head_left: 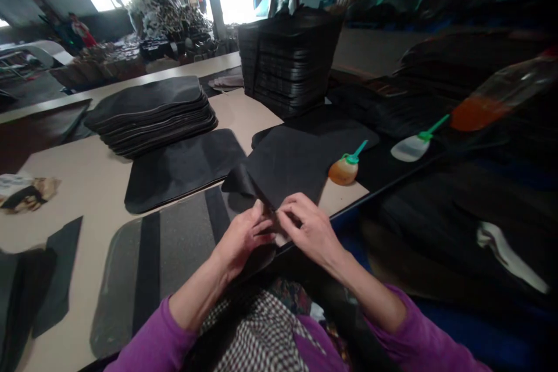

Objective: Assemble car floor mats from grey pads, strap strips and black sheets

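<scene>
Near the table's front edge, my left hand (246, 236) grips a thin black strip (250, 183) whose far end curls up and leftward. Close beside it, my right hand (308, 226) pinches the near end of the same strip. Under and left of my left hand lies a grey board (185, 241) crossed by dark bands. Just beyond both hands is a flat black sheet (283, 157). A small round bottle (343, 171) with orange liquid and a green spout stands to the right of that sheet.
A stack of black pieces (152, 110) lies back left, behind a flat black panel (185, 168). A tall black bundle (290, 58) stands at the back. A white squeeze bottle (411, 147) and a large bottle with orange liquid (479, 110) are at right. Crumpled scraps (30, 193) lie far left.
</scene>
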Demonstrator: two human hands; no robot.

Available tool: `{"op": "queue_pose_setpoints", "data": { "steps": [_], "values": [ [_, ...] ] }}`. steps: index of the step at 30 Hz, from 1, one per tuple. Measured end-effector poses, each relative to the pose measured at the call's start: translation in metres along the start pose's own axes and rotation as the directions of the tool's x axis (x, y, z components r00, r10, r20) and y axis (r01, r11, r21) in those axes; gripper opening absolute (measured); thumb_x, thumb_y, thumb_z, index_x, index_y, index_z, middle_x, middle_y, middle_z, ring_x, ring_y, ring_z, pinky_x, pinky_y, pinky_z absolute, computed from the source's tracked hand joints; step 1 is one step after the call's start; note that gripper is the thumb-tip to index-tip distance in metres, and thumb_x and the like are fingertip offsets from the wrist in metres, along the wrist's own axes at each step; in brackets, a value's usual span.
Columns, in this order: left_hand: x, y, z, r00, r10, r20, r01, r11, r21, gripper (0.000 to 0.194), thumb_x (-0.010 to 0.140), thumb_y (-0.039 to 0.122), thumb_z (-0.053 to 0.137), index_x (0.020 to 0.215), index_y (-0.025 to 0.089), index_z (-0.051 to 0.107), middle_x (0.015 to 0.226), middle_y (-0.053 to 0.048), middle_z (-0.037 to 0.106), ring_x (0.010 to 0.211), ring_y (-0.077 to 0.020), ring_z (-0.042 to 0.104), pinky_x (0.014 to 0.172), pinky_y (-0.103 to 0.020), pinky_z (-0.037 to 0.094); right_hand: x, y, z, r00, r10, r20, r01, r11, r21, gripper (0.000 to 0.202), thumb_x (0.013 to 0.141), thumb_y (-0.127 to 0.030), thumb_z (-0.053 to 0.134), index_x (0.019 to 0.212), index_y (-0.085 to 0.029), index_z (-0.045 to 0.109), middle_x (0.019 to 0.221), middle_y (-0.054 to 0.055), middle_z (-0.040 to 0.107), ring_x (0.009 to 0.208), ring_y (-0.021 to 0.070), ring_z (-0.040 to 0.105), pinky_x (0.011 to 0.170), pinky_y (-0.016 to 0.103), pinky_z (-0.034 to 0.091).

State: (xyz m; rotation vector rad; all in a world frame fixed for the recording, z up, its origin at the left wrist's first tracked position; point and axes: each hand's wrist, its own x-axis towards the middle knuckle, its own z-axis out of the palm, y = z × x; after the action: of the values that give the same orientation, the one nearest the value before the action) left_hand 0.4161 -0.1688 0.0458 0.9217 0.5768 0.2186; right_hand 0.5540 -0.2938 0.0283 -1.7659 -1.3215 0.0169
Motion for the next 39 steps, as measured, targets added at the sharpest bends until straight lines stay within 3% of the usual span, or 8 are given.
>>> {"op": "queue_pose_setpoints", "data": {
  "steps": [4,7,11,16,20,24,31,39],
  "values": [
    [-0.002,0.0,0.001,0.978,0.053,-0.2,-0.032,0.994,0.102,0.048,0.074,0.053,0.088,0.087,0.013,0.066,0.078,-0.002,0.066,0.068,-0.0109,0.061,0.065,-0.022,0.052,-0.001,-0.017,0.002,0.978,-0.084,0.189,0.067,0.993,0.094,0.025,0.106,-0.03,0.052,0.089,-0.021,0.068,0.099,0.005,0.067,0.082,0.0136,0.065,0.073,0.025,0.05],
    [-0.007,0.001,-0.003,0.97,0.082,-0.227,-0.032,0.977,0.213,0.047,0.073,0.054,0.087,0.085,0.012,0.069,0.071,-0.001,0.066,0.062,-0.0119,0.059,0.058,-0.022,0.047,0.03,0.001,-0.009,0.953,0.012,0.303,0.016,0.996,-0.09,0.04,0.11,-0.039,0.044,0.082,-0.021,0.066,0.095,0.004,0.07,0.086,0.0153,0.066,0.079,0.026,0.049],
    [-0.01,-0.001,-0.005,0.975,0.125,-0.183,-0.078,0.967,0.244,0.048,0.075,0.056,0.084,0.091,0.013,0.072,0.08,-0.004,0.073,0.07,-0.0157,0.065,0.065,-0.025,0.051,0.108,0.054,-0.019,0.922,0.374,0.104,-0.235,0.751,-0.618,0.033,0.11,-0.034,0.04,0.129,-0.019,0.062,0.125,0.013,0.068,0.113,0.0252,0.064,0.093,0.034,0.048],
    [-0.014,-0.001,-0.007,0.98,0.13,-0.154,-0.092,0.969,0.228,0.051,0.075,0.06,0.083,0.094,0.014,0.072,0.079,-0.004,0.073,0.065,-0.0158,0.066,0.064,-0.026,0.052,0.185,0.117,-0.009,0.826,0.563,0.035,-0.371,0.589,-0.718,0.044,0.099,-0.024,0.058,0.135,0.0,0.057,0.134,0.033,0.057,0.127,0.0395,0.056,0.101,0.048,0.046],
    [-0.016,-0.003,-0.013,0.982,0.122,-0.146,-0.085,0.967,0.241,0.052,0.078,0.061,0.08,0.092,0.012,0.073,0.08,-0.006,0.073,0.064,-0.015,0.066,0.062,-0.026,0.052,0.21,0.139,-0.008,0.764,0.643,0.045,-0.403,0.53,-0.746,0.044,0.099,-0.037,0.063,0.133,-0.009,0.062,0.136,0.021,0.06,0.128,0.0331,0.056,0.107,0.052,0.044],
    [-0.012,-0.008,-0.019,0.968,0.184,-0.172,-0.147,0.967,0.208,0.054,0.075,0.06,0.084,0.097,0.011,0.074,0.088,-0.009,0.075,0.074,-0.0177,0.069,0.067,-0.026,0.054,0.214,0.138,-0.02,0.764,0.641,0.07,-0.401,0.557,-0.727,0.038,0.096,-0.044,0.068,0.119,-0.014,0.069,0.125,0.011,0.067,0.12,0.0269,0.061,0.105,0.049,0.047],
    [-0.04,0.01,-0.039,0.945,0.247,-0.214,-0.161,0.922,0.353,0.057,0.077,0.07,0.077,0.09,0.015,0.074,0.086,-0.008,0.076,0.085,-0.0255,0.072,0.076,-0.033,0.056,0.194,0.119,-0.06,0.916,0.401,0.015,-0.326,0.763,-0.558,0.032,0.087,-0.033,0.069,0.112,-0.015,0.077,0.132,0.02,0.064,0.123,0.033,0.058,0.099,0.041,0.047],
    [-0.123,0.061,-0.124,0.788,0.434,-0.436,-0.194,0.848,0.494,0.057,0.073,0.074,0.074,0.101,0.025,0.08,0.093,-0.006,0.08,0.092,-0.0333,0.076,0.088,-0.049,0.062,0.14,0.071,-0.076,0.979,0.198,0.053,-0.193,0.978,-0.08,0.048,0.096,-0.056,0.057,0.116,-0.016,0.074,0.118,0.013,0.075,0.108,0.0291,0.071,0.088,0.036,0.058]
  ]
}}
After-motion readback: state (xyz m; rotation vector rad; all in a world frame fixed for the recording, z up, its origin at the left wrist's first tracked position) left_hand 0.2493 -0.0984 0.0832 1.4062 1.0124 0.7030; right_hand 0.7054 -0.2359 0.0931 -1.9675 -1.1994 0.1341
